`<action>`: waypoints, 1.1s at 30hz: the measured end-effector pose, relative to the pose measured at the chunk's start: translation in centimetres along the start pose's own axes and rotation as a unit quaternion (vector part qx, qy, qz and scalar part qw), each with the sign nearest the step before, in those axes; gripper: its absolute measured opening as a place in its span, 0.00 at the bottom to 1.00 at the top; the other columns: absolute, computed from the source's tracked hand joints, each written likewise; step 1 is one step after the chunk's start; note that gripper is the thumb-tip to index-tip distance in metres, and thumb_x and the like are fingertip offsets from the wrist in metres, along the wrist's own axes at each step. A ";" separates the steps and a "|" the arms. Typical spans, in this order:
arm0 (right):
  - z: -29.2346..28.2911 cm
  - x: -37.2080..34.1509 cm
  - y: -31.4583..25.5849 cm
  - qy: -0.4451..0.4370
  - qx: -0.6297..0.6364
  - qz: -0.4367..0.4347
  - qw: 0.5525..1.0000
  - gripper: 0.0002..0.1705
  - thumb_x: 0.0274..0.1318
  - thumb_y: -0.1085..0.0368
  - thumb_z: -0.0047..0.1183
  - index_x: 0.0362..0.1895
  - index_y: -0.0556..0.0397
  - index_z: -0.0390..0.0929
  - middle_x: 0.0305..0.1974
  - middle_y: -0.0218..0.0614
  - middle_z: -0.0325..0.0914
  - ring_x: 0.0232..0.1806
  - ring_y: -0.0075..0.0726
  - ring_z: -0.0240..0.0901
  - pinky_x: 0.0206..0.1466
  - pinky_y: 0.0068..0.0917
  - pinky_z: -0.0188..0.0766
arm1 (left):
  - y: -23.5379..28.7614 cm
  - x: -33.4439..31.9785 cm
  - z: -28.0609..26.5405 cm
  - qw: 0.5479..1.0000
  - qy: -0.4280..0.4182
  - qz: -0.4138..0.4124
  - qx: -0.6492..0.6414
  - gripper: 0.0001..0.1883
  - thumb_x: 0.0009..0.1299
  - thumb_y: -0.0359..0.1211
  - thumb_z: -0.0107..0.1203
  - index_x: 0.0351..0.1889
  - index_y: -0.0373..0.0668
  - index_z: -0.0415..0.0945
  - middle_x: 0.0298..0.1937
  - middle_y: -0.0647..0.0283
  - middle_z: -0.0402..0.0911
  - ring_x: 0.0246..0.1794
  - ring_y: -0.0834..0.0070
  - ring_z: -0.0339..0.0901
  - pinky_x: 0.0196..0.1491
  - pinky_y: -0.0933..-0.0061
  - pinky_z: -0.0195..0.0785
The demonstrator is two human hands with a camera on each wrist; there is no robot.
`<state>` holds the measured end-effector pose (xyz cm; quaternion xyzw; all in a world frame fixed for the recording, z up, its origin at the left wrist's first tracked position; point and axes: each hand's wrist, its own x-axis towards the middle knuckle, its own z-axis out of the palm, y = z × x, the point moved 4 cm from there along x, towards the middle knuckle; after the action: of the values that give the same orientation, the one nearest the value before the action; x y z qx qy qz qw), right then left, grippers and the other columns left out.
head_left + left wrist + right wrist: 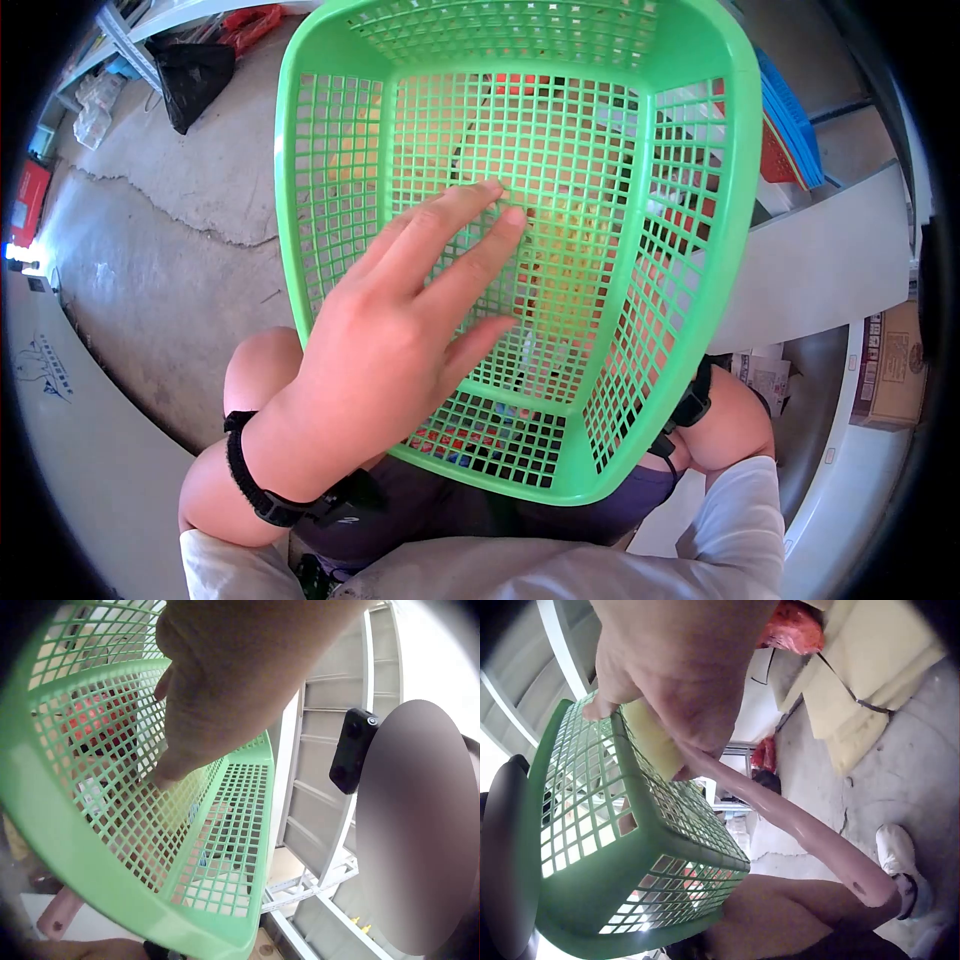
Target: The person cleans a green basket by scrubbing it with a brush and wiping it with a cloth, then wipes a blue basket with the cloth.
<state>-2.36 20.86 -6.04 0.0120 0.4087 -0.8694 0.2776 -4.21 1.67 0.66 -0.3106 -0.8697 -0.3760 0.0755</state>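
Observation:
A green mesh basket (745,200) is tilted with its open side toward the head camera. My left hand (375,330) reaches inside it, fingers extended and fingertips at the mesh bottom; the left wrist view shows this hand (217,690) in the basket (45,787) too. Behind the basket, my right hand (682,682) is curled round a long pink handle (802,829), its thumb at the basket's mesh (585,787). A yellow piece (651,739) lies between that hand and the mesh, and shows blurred through the bottom in the head view. The basket hides my right hand there.
Blue and red baskets (790,120) stand stacked beyond the right rim. A black bag (193,80) hangs at the upper left above the cracked concrete floor (150,250). Pale panels (820,260) lie at the right, near a cardboard box (895,365).

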 end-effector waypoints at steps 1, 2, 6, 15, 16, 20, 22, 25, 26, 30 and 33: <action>0.0 0.0 0.1 0.000 -0.001 -0.001 1.000 0.37 0.71 0.46 0.41 0.74 0.55 0.53 0.70 0.44 0.61 0.68 0.44 0.65 0.70 0.45 0.64 | 0.0 0.0 0.0 1.000 -0.005 -0.003 -0.002 0.37 0.52 0.27 0.71 0.64 0.42 0.73 0.66 0.54 0.71 0.61 0.52 0.72 0.61 0.58 0.69; 0.0 0.1 0.0 -0.001 0.001 0.000 1.000 0.37 0.71 0.46 0.41 0.74 0.55 0.53 0.70 0.44 0.61 0.68 0.44 0.65 0.70 0.45 0.64 | 0.0 0.0 0.0 1.000 -0.007 -0.003 0.000 0.38 0.52 0.28 0.71 0.64 0.42 0.72 0.66 0.54 0.70 0.61 0.52 0.72 0.61 0.58 0.69; -0.1 0.0 0.0 0.001 -0.001 -0.003 1.000 0.38 0.71 0.45 0.41 0.74 0.55 0.53 0.70 0.44 0.61 0.68 0.44 0.65 0.70 0.45 0.64 | 0.1 0.0 0.1 1.000 -0.013 -0.006 0.003 0.40 0.51 0.29 0.72 0.66 0.43 0.71 0.67 0.55 0.69 0.62 0.52 0.71 0.62 0.57 0.68; -0.2 -0.1 0.1 0.000 -0.003 -0.004 1.000 0.38 0.71 0.44 0.41 0.74 0.55 0.53 0.70 0.44 0.61 0.68 0.44 0.64 0.70 0.45 0.64 | 0.4 0.0 0.5 1.000 -0.028 0.005 -0.005 0.44 0.49 0.30 0.73 0.69 0.44 0.68 0.67 0.55 0.67 0.63 0.52 0.70 0.63 0.57 0.66; -0.2 -0.2 0.1 0.000 -0.003 -0.004 1.000 0.38 0.71 0.44 0.41 0.74 0.55 0.53 0.70 0.44 0.61 0.68 0.44 0.64 0.70 0.45 0.64 | 0.5 0.0 0.5 0.999 -0.030 0.012 -0.005 0.44 0.49 0.30 0.73 0.69 0.44 0.68 0.67 0.55 0.67 0.63 0.53 0.69 0.63 0.58 0.66; -0.2 0.0 0.0 -0.001 -0.005 -0.003 1.000 0.39 0.71 0.44 0.41 0.74 0.55 0.52 0.70 0.44 0.61 0.68 0.44 0.64 0.70 0.45 0.64 | 0.4 0.1 0.5 0.999 -0.032 0.012 -0.007 0.46 0.49 0.31 0.73 0.70 0.44 0.67 0.67 0.55 0.67 0.64 0.53 0.69 0.64 0.58 0.66; -0.2 0.0 0.1 -0.001 -0.006 -0.003 1.000 0.39 0.70 0.43 0.41 0.74 0.55 0.52 0.70 0.44 0.61 0.68 0.45 0.64 0.70 0.45 0.64 | 0.4 0.1 0.4 0.999 -0.028 0.008 -0.013 0.46 0.49 0.31 0.73 0.70 0.43 0.66 0.67 0.54 0.67 0.64 0.53 0.69 0.64 0.58 0.66; -0.2 0.0 0.0 -0.001 -0.007 -0.003 1.000 0.39 0.70 0.43 0.41 0.74 0.55 0.52 0.70 0.44 0.60 0.68 0.45 0.64 0.70 0.45 0.64 | 0.4 0.2 0.3 0.999 -0.008 -0.025 -0.047 0.47 0.49 0.30 0.74 0.70 0.41 0.65 0.67 0.54 0.67 0.64 0.52 0.69 0.64 0.58 0.65; -0.2 0.1 0.0 -0.001 -0.007 -0.002 1.000 0.39 0.70 0.43 0.41 0.74 0.55 0.52 0.70 0.44 0.60 0.68 0.45 0.64 0.70 0.45 0.64 | 0.5 0.2 0.3 0.999 -0.010 -0.021 -0.035 0.47 0.49 0.30 0.74 0.70 0.41 0.65 0.66 0.54 0.67 0.64 0.52 0.69 0.64 0.58 0.66; -0.2 0.1 -0.1 -0.002 -0.007 -0.001 1.000 0.39 0.70 0.42 0.41 0.74 0.55 0.52 0.70 0.44 0.60 0.68 0.45 0.64 0.70 0.46 0.64 | 0.4 0.2 0.3 1.000 -0.016 -0.012 -0.017 0.46 0.48 0.31 0.74 0.68 0.40 0.67 0.65 0.54 0.69 0.63 0.52 0.70 0.63 0.58 0.67; -0.2 0.1 -0.1 -0.003 -0.008 -0.001 1.000 0.40 0.70 0.42 0.41 0.74 0.55 0.52 0.70 0.44 0.60 0.68 0.45 0.64 0.70 0.46 0.64 | 0.4 0.1 0.3 0.999 -0.012 -0.005 -0.030 0.44 0.47 0.31 0.75 0.66 0.39 0.69 0.65 0.54 0.70 0.63 0.53 0.70 0.64 0.58 0.67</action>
<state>-2.55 21.06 -6.13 0.0064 0.4150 -0.8663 0.2781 -4.03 2.14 0.70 -0.3125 -0.8607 -0.3983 0.0536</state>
